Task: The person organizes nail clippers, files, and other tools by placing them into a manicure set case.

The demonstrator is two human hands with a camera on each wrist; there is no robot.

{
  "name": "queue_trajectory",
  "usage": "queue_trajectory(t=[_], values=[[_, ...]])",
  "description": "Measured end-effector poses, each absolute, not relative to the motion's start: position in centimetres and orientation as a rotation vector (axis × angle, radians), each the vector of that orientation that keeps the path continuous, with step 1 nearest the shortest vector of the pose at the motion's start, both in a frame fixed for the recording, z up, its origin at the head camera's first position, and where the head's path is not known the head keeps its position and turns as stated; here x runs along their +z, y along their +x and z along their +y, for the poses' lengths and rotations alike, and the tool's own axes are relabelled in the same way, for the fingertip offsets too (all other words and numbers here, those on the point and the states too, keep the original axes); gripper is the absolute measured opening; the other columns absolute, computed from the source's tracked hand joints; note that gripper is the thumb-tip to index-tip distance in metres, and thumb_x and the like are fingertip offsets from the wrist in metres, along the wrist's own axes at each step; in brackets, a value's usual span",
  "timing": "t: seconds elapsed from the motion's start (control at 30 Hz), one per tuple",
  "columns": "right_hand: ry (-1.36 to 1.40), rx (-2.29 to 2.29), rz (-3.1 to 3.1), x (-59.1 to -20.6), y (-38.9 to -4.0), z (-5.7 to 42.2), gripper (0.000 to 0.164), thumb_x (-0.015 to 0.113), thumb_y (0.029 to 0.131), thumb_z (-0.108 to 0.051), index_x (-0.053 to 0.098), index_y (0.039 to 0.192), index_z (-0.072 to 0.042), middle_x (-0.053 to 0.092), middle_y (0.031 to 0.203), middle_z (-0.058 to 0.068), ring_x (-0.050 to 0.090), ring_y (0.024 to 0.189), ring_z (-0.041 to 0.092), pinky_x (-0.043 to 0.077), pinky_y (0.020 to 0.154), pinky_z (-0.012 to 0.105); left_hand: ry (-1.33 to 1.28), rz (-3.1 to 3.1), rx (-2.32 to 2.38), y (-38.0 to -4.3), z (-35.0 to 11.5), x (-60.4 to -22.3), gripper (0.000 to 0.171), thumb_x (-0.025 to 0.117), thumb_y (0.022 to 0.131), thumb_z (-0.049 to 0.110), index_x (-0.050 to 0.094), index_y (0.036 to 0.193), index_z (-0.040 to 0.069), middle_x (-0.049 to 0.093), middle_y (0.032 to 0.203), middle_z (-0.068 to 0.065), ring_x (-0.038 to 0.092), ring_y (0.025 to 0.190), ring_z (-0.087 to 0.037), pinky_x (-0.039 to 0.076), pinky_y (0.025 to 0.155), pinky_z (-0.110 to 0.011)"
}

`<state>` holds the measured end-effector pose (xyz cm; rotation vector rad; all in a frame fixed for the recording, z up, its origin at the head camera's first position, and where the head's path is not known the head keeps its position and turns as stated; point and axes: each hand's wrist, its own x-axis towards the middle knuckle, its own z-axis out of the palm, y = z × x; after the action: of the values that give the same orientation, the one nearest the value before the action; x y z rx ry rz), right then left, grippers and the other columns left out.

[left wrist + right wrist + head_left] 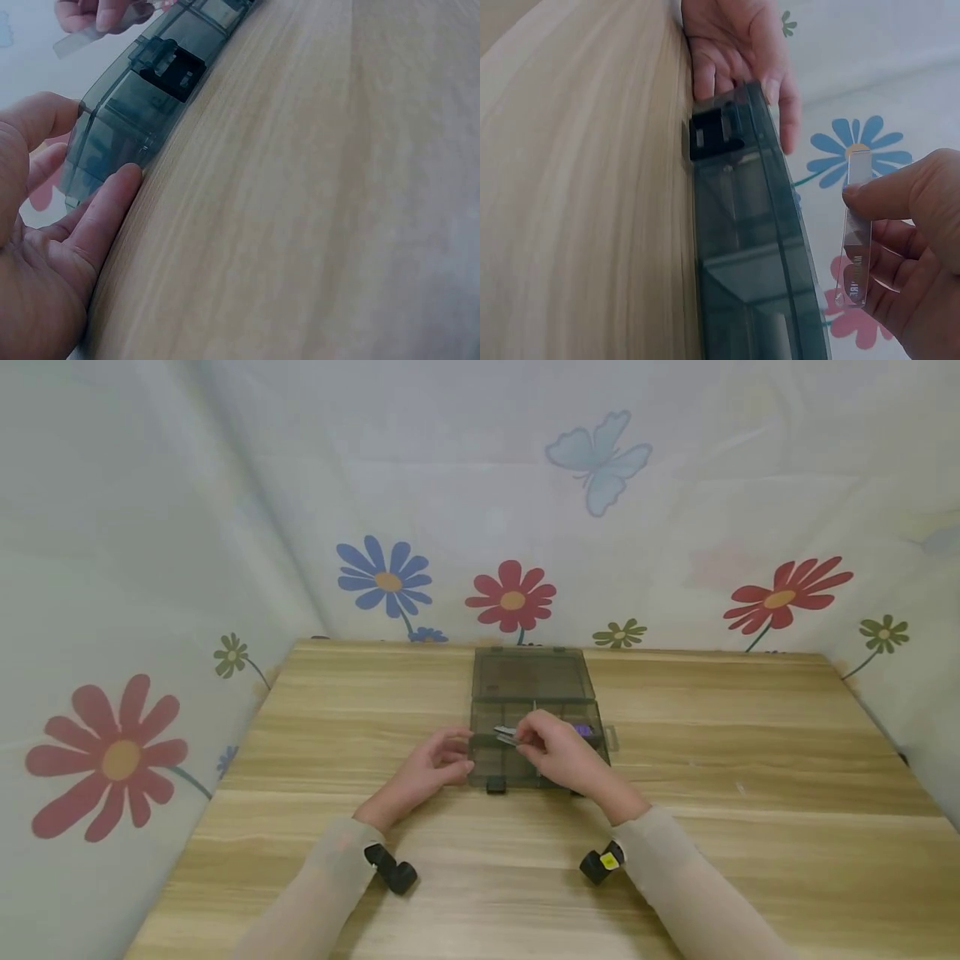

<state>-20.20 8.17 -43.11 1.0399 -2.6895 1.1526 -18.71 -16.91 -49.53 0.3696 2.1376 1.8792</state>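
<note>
A dark translucent compartment box (480, 768) lies on the table with its lid (532, 675) tipped back. Above it, my right hand (557, 750) pinches a silver nail clipper (857, 225) between thumb and fingers; lettering shows on the clipper in the right wrist view. My left hand (431, 770) is at the box's left end, its relaxed fingers touching the side and near corner. A purple item (582, 730) sits in the right part of the box, partly hidden behind my right hand. Black latches (174, 71) are on the box's front.
The wood-grain table (337, 702) extends to both sides and in front of the box. A pale curtain (450, 485) printed with flowers and a butterfly hangs behind the table. Small black cameras (401, 877) are strapped at both wrists.
</note>
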Motion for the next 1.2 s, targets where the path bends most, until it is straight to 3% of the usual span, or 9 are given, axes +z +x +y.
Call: queue_trajectory(t=[0.33,0.53,0.93,1.2], values=[[1.085,1.197,-2.656,-43.0,-20.3,6.3,0.012,0.064,0.086,-0.002,0.057,0.094,-0.009,0.056,0.089,0.000,0.053,0.078,0.012,0.049,0.067,0.026,0.332,2.123,1.895,-18.6,-16.8,-49.3,0.047,0.065,0.088,0.013,0.047,0.131,0.015,0.049,0.126,-0.017,0.054,0.107,-0.028,0.053,0.080,-0.038],[1.099,1.165,-2.698,-43.7,-20.4,5.6,0.011,0.063,0.088,-0.002,0.058,0.095,-0.008,0.056,0.089,0.000,0.052,0.077,0.011,0.048,0.066,0.026,0.376,2.112,1.862,-18.6,-16.8,-49.0,0.048,0.061,0.091,0.010,0.043,0.135,0.012,0.045,0.129,-0.021,0.050,0.111,-0.033,0.052,0.081,-0.040],[1.132,1.064,-2.700,-45.3,-20.5,5.1,0.012,0.067,0.084,-0.002,0.059,0.093,-0.006,0.056,0.086,0.001,0.053,0.076,0.012,0.048,0.066,0.027,0.383,2.126,1.864,-18.4,-16.9,-49.2,0.050,0.064,0.090,0.022,0.044,0.135,0.016,0.046,0.129,-0.016,0.050,0.111,-0.029,0.053,0.081,-0.038],[1.085,1.104,-2.640,-45.4,-20.5,5.5,0.013,0.069,0.085,-0.008,0.063,0.097,-0.005,0.059,0.093,0.001,0.057,0.084,0.015,0.050,0.073,0.031,0.382,2.122,1.818,-17.5,-16.5,-46.4,0.051,0.060,0.092,0.012,0.039,0.137,0.005,0.042,0.132,-0.025,0.047,0.114,-0.033,0.051,0.083,-0.038]])
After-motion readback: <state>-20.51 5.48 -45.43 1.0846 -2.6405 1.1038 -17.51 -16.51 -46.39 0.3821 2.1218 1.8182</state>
